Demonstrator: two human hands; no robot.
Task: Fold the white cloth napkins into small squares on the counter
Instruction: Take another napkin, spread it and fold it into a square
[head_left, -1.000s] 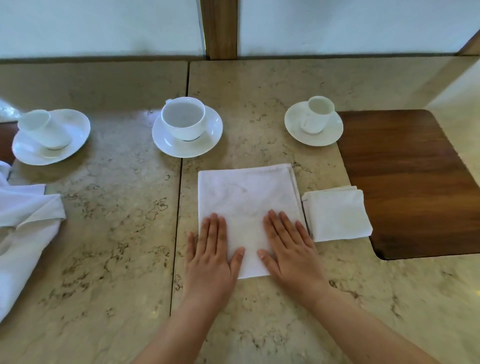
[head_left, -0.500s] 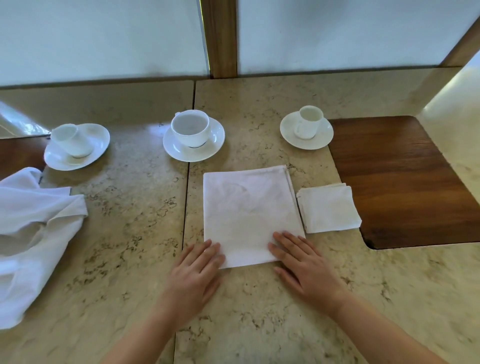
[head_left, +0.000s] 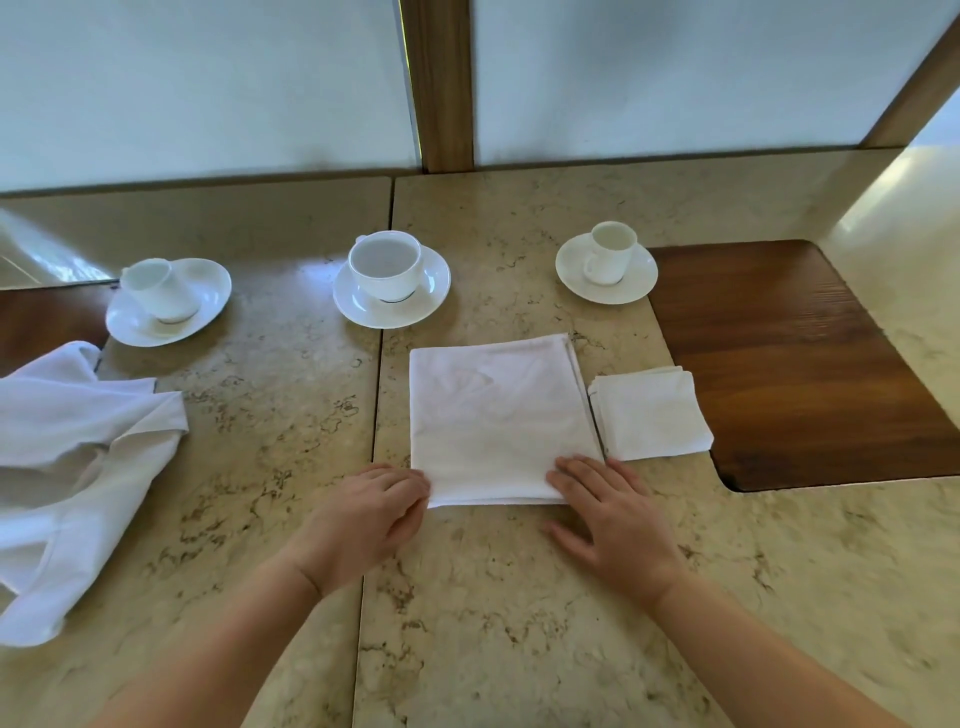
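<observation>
Marble tabletop (head_left: 519, 597) carries the half-folded napkin (head_left: 498, 415), probably light, limp and slide-prone, whose near corners sit under the open left hand (head_left: 371, 519) and right hand (head_left: 613, 514), the likeliest holds.

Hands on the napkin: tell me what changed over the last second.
Both hands slid back from pressing flat on the half-folded napkin to its near corners: left hand curled at the left corner, right hand fingertips on the right. The napkin and small folded square stayed put.
</observation>
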